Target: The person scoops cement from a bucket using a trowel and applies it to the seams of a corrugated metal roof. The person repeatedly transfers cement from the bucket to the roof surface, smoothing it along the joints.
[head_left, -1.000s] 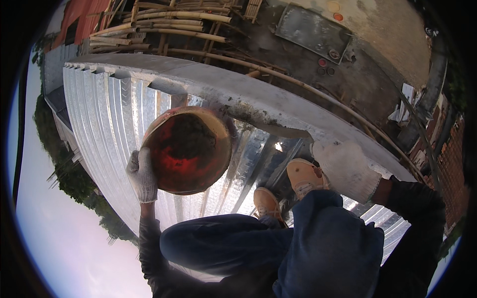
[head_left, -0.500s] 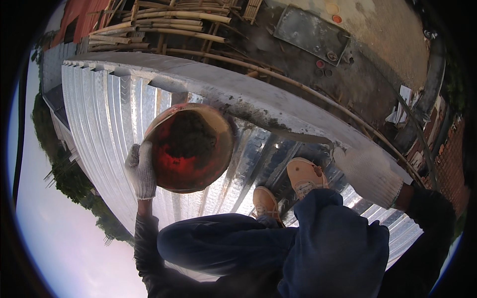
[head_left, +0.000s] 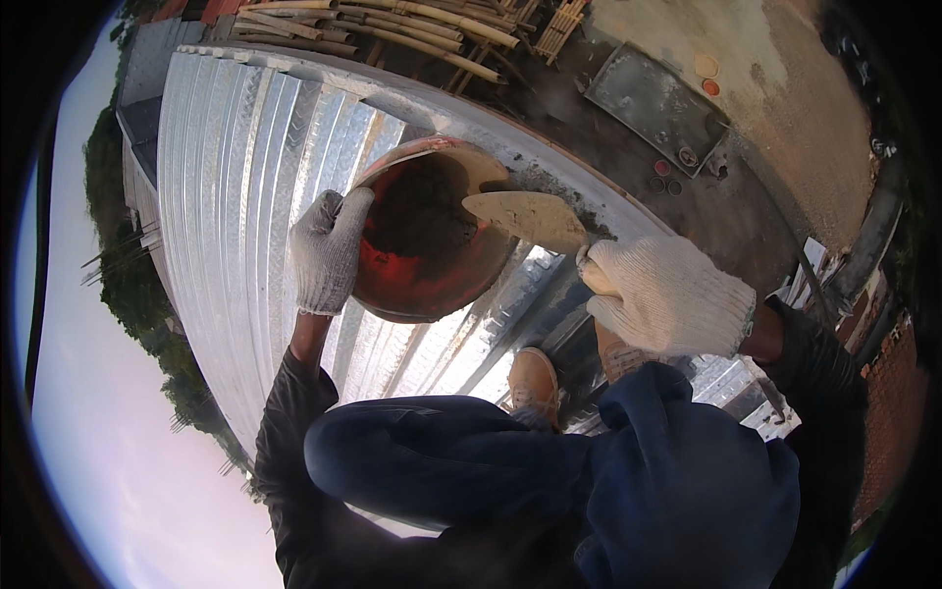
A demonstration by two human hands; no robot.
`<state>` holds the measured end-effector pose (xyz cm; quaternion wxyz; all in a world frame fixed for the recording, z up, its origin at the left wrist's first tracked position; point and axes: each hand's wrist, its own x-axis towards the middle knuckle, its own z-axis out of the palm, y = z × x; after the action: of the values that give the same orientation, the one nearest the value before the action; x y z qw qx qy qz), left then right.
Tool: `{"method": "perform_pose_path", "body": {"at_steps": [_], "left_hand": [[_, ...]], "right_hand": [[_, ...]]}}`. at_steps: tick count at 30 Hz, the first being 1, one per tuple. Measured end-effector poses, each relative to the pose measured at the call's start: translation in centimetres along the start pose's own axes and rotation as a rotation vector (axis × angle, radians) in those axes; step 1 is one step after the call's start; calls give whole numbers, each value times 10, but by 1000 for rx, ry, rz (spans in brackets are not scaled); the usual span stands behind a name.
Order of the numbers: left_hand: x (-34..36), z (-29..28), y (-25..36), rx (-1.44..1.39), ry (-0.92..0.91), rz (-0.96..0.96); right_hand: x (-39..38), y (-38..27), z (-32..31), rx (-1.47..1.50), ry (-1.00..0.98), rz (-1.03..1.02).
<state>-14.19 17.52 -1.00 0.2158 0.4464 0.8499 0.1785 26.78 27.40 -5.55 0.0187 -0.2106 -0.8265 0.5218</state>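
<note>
My gloved left hand (head_left: 331,245) grips the left rim of a red bucket (head_left: 422,294), tilted so that its mouth faces me. Dark grey wet mortar (head_left: 417,211) lies inside, with bare red wall showing below it. In my gloved right hand (head_left: 672,294) is the handle of a trowel (head_left: 530,218). Its pointed blade reaches left over the bucket's right rim, and a greyish film covers it. The bucket rests on the corrugated metal roofing (head_left: 235,187), against the concrete wall top (head_left: 579,187).
My tan shoes (head_left: 533,383) stand on the sheets below the bucket. Beyond the wall the ground drops away, with bamboo poles (head_left: 432,34), a grey mixing trough (head_left: 628,83) and small pails (head_left: 708,86). Brickwork (head_left: 893,412) rises at the far right. Trees and sky border the roof's left side.
My right hand has swung left from the wall's edge, bringing the trowel blade to the bucket. My left hand stays on the rim, and the bucket has tipped a little. The view has shifted.
</note>
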Motion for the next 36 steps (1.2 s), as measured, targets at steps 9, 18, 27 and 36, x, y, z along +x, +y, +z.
{"method": "perform_pose_path", "body": {"at_steps": [9, 18, 27, 36], "left_hand": [[-18, 10, 11, 8, 55, -18], [-18, 10, 1, -26, 106, 7], [-12, 6, -3, -35, 129, -5], [10, -7, -55, -209, 99, -37]], "right_hand": [[160, -24, 9, -526, -737, -428], [132, -37, 66, -164, -527, 22], [86, -21, 85, 91, -326, -149], [1, -22, 33, 254, -253, 185]]}}
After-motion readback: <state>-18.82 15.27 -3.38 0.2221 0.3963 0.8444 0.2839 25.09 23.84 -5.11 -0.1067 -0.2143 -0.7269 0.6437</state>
